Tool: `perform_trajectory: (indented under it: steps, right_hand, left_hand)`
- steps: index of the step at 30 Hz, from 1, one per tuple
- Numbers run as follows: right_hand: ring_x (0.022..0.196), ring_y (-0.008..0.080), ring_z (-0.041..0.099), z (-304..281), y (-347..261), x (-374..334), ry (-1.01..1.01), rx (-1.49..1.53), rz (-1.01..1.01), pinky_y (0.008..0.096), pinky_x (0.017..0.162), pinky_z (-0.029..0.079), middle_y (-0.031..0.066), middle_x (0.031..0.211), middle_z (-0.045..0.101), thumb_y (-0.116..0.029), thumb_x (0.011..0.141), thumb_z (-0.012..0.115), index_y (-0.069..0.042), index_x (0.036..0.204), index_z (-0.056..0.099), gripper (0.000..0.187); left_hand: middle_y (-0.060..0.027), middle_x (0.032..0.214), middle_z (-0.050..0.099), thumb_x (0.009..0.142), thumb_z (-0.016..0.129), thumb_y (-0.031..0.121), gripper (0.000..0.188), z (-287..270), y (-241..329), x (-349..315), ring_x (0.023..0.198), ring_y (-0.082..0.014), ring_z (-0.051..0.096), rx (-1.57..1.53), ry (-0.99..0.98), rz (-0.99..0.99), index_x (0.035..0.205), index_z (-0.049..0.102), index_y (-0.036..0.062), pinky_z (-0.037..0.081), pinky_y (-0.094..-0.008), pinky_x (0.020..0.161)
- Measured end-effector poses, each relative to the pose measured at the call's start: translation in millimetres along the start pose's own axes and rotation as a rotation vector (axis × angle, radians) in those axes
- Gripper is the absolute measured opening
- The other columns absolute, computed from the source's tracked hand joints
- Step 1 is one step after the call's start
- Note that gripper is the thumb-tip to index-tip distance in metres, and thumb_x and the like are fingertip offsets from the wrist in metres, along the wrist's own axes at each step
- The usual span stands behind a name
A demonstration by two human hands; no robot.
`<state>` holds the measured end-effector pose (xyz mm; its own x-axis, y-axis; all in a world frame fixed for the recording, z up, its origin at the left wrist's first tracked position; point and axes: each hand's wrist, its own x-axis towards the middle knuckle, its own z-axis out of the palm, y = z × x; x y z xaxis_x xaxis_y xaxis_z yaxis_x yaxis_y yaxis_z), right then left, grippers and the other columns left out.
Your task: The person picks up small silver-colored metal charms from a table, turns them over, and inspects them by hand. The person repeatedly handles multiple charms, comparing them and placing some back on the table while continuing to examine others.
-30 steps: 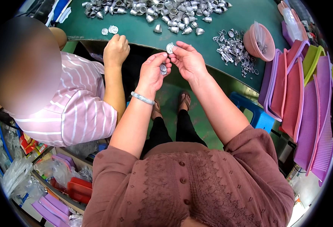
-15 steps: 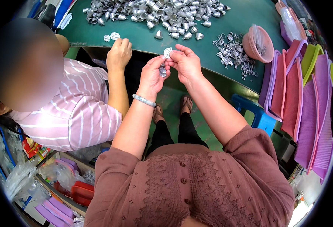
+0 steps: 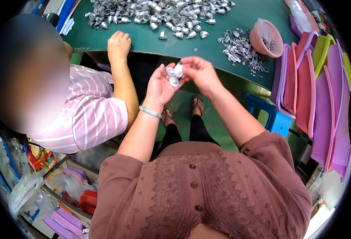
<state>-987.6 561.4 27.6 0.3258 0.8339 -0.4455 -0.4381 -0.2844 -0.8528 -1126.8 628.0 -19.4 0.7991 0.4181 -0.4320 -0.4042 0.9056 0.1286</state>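
My left hand (image 3: 160, 85) is palm up in front of the table edge, with several round silver medallions (image 3: 173, 81) resting on the palm and fingers. My right hand (image 3: 201, 75) comes in from the right, its thumb and fingers pinched at the edge of the uppermost medallion (image 3: 178, 70). The medallions partly overlap, and embossed relief shows on them. A small silver metal piece (image 3: 196, 50) lies on the green table (image 3: 207, 47) just beyond my hands.
Silver bell-shaped pieces (image 3: 163, 14) cover the table's far part. Small metal links (image 3: 243, 47) lie beside a pink bowl (image 3: 274, 38). Purple and pink baskets (image 3: 303, 87) lean at right, near a blue stool (image 3: 277, 119). At left, a co-worker's hand (image 3: 119, 44) rests on the edge.
My left hand has turned palm up, showing several medallions. My right hand has shifted slightly right and down. The medallions by the co-worker's hand no longer show on the table.
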Motion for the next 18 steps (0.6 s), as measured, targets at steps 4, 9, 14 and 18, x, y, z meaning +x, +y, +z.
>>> perform_trajectory:
  steps: [4,9,14,18]
  right_hand:
    - [0.067,0.0101,0.057,-19.2,23.5,-27.1,0.008,-0.514,-0.213,0.0247,0.063,0.048,0.007,0.087,0.062,-0.001,0.073,0.058,0.003,0.1,0.056,0.027]
    - [0.065,0.0097,0.056,-62.3,63.2,-54.6,0.064,-0.289,0.037,0.0244,0.059,0.047,0.0051,0.08,0.06,-0.005,0.077,0.058,0.002,0.098,0.058,0.022]
    - [0.059,0.0118,0.054,-109.4,96.0,-76.0,0.071,-0.367,0.221,0.0249,0.051,0.045,0.0059,0.072,0.059,-0.002,0.076,0.058,0.002,0.093,0.058,0.018]
    - [0.046,0.0134,0.049,-159.6,134.3,-82.4,0.126,-0.517,0.439,0.0242,0.038,0.037,0.0047,0.066,0.053,-0.002,0.074,0.057,-0.001,0.087,0.054,0.013]
  left_hand:
    - [-0.0153,0.103,0.058,0.09,0.043,0.027,0.031,-1.0,-21.3,-11.4,0.094,-0.0302,0.057,0.019,0.135,-0.069,0.105,0.052,0.0013,0.045,-0.0437,0.084]
    - [-0.0104,0.094,0.059,0.089,0.048,0.023,0.02,-6.2,-25.8,-23.9,0.084,-0.0252,0.058,0.155,0.393,-0.038,0.099,0.054,0.0068,0.05,-0.0346,0.067]
    - [-0.0111,0.09,0.06,0.084,0.049,0.017,0.018,-8.0,-21.4,-26.6,0.082,-0.026,0.058,0.124,0.402,0.004,0.095,0.055,0.0052,0.049,-0.036,0.069]
    - [-0.0106,0.088,0.06,0.083,0.049,0.019,0.018,-7.3,-20.4,-22.8,0.082,-0.0259,0.057,0.11,0.487,0.003,0.092,0.057,0.0058,0.048,-0.0364,0.07]
